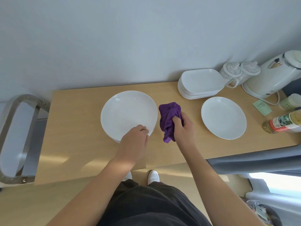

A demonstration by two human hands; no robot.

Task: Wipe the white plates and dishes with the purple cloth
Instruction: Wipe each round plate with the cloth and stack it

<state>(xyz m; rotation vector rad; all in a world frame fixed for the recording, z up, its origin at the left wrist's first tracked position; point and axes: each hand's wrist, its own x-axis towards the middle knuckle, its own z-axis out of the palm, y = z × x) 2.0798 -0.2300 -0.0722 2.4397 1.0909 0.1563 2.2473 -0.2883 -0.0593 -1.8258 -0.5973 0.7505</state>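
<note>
A large round white plate (127,111) lies on the wooden table (78,128), left of centre. My left hand (134,142) grips its near right rim, thumb on top of the edge. Just right of the plate, my right hand (183,129) holds a bunched purple cloth (169,118) above the table. A second round white plate (223,117) rests to the right of the cloth. Behind it stands a stack of several white rectangular dishes (200,83) against the wall.
At the far right are two lidded white cups (239,72), a white electric kettle (273,75) with its cord, a green packet (262,107) and two jars (283,122). A metal frame (14,136) stands at the table's left end.
</note>
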